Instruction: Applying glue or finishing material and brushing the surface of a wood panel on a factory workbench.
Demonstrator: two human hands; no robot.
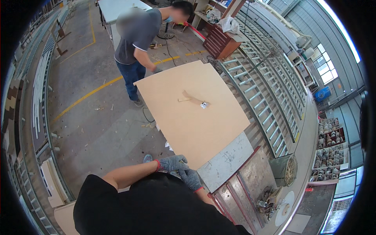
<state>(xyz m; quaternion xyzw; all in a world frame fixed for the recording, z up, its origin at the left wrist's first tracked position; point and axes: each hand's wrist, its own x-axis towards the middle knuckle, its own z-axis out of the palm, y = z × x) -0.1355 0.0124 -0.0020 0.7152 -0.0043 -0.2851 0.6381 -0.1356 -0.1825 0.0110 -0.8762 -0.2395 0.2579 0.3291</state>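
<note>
Both my hands wear grey knit gloves with red cuffs and meet at the near edge of a large tan board. My left hand reaches across from the left, its fingers bent in beside the board's near corner. Close against it, my right hand has its fingers curled together. Anything between the fingers is too small or hidden to make out. On the board lie a thin brown strip and a small white and black piece. Beneath the board, a pale marked sheet shows at the near right.
A co-worker stands at the board's far left, a gloved hand by its edge. Roller conveyor frames run along the right. A green bin stands near right. A dark cable lies on the floor at left.
</note>
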